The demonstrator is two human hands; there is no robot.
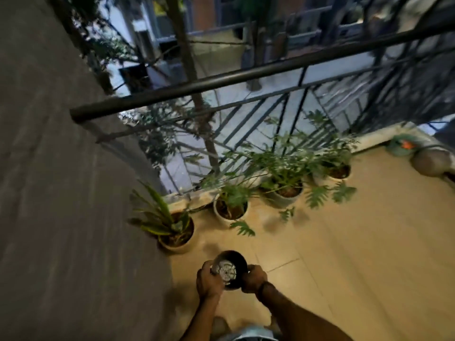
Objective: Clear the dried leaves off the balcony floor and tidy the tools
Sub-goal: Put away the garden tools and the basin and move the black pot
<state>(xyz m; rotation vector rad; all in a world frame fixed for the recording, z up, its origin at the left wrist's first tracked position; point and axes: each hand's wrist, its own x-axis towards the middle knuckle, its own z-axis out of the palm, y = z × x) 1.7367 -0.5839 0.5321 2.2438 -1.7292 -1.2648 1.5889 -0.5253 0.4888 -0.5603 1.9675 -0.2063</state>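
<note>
I hold a small black plastic plant pot (236, 262) in front of me with both hands, above the beige tiled balcony floor (344, 242). The pot is tipped so that its pale, perforated bottom faces me. My left hand (208, 281) grips its left side. My right hand (253, 278) grips its right rim and has a dark band at the wrist. No dried leaves show on the tiles I can see.
Several potted green plants (176, 232) (231, 209) (286, 190) (338, 171) line the foot of the black metal railing (246, 77). A grey wall (61, 193) closes the left side. A green and orange object (401, 145) and a round grey pot (429, 161) sit at the far right.
</note>
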